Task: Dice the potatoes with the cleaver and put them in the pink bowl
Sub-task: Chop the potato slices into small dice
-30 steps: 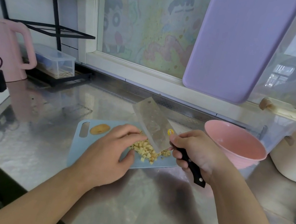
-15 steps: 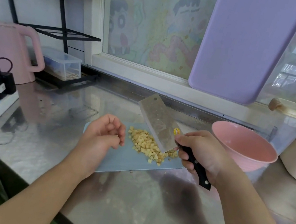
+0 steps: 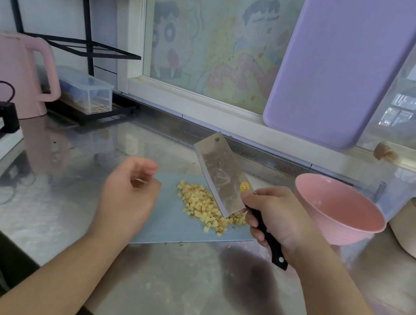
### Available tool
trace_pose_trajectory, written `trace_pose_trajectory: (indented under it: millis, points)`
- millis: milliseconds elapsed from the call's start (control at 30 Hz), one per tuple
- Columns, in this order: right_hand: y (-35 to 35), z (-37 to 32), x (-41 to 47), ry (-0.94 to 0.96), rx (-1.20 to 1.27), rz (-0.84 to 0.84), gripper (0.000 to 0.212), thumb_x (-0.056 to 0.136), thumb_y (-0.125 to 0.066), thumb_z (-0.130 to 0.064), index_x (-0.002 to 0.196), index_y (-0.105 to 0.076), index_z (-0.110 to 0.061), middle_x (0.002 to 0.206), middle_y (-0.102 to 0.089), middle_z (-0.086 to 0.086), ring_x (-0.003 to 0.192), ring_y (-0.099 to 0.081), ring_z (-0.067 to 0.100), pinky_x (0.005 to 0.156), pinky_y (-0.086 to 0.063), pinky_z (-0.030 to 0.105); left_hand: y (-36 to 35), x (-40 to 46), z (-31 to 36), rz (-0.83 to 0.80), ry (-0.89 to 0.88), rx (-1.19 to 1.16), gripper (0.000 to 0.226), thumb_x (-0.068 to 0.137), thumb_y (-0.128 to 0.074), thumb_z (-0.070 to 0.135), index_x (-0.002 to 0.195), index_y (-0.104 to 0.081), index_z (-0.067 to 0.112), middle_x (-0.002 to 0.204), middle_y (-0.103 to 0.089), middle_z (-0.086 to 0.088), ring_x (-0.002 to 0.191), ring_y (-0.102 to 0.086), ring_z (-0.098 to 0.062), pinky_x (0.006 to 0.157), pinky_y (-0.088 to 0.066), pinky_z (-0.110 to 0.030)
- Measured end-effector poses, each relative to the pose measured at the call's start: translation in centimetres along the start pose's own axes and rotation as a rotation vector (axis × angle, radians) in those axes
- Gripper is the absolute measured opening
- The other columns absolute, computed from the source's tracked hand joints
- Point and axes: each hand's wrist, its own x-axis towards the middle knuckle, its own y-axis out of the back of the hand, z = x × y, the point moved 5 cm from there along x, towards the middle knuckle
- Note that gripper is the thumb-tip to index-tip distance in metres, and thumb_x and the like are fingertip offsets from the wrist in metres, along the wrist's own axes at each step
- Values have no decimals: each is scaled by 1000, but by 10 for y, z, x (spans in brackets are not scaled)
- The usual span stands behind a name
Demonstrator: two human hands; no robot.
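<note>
Steel cleaver: gripped by right hand, blade tilted over diced potatoes
Left hand: loosely curled, holding nothing, above blue cutting board
Pink bowl: right of board

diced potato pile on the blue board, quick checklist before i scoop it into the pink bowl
1. Potato fully diced: ok, the pale yellow diced potato pile shows only small cubes.
2. Steel cleaver with black handle gripped: ok, right hand wraps the handle.
3. Left hand free to gather: ok, loosely curled, holding nothing, beside the pile.
4. Round pink bowl within reach: ok, upright just right of the light blue cutting board.
5. Bowl empty: ok, its visible inside shows nothing.
6. Strays: not ok, bits lie on the steel counter past the board's near edge.
</note>
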Motion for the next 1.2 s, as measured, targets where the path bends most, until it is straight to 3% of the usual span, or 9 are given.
trace_pose_trajectory:
  millis: [67,133,200,267,400,500,633,967,1200]
  points:
    - [-1,-1,0,16,-4,7,30,100,-60,-17,75,-59,-1,55,-46,12,40,-36,20,41,-28,26,1,3,-3,61,-71,290,35,90,-72,10,120,-66,26,122,-63,8,114,-59,-9,100,-48,-30]
    - [-2,-1,1,31,-18,7,32,101,-60,-17,73,-58,-2,54,-47,12,39,-36,20,41,-29,26,-7,7,-12,-71,-10,497,53,94,-61,13,146,-53,24,147,-52,3,139,-45,-20,113,-40,-39]
    - [-3,-2,1,38,-27,1,33,101,-60,-18,71,-57,-4,54,-47,11,39,-36,21,41,-29,26,-17,7,-18,-213,71,620,61,95,-52,14,154,-45,22,156,-46,1,145,-39,-25,117,-38,-42]
    - [-4,-2,1,40,-37,-2,33,101,-60,-18,71,-57,-4,55,-47,12,39,-37,21,41,-29,26,-21,5,-21,-268,80,676,56,95,-49,15,150,-48,24,150,-53,1,139,-47,-27,111,-45,-43]
    - [-5,-3,0,49,-54,-4,33,100,-60,-19,71,-57,-4,55,-48,12,40,-37,21,42,-29,28,-18,6,-18,-215,19,577,43,94,-58,14,136,-61,21,130,-65,4,127,-57,-20,106,-49,-41]
    - [-6,-4,-1,47,-62,-3,33,100,-60,-18,71,-57,-3,55,-48,12,39,-37,21,41,-30,28,-18,4,-18,-225,31,707,37,97,-60,24,134,-63,18,141,-54,1,133,-47,-25,111,-43,-41]
    - [-9,-4,-2,45,-60,-6,33,100,-60,-16,69,-55,-4,54,-46,12,38,-36,21,41,-28,27,-21,5,-21,-226,24,805,24,103,-57,31,111,-71,14,133,-56,-3,127,-45,-28,107,-41,-40]
    - [-13,-9,-6,60,-80,-9,36,101,-60,-17,66,-55,-6,55,-47,13,39,-37,21,42,-29,29,-19,8,-23,-197,-3,678,19,97,-69,31,109,-74,16,117,-61,1,124,-51,-23,109,-45,-42]
    - [-17,-10,-7,68,-96,-19,37,101,-59,-19,67,-54,-5,54,-47,13,38,-37,21,42,-28,29,-17,1,-16,-208,-8,624,27,92,-72,43,108,-73,22,115,-60,7,112,-60,-17,96,-54,-40]
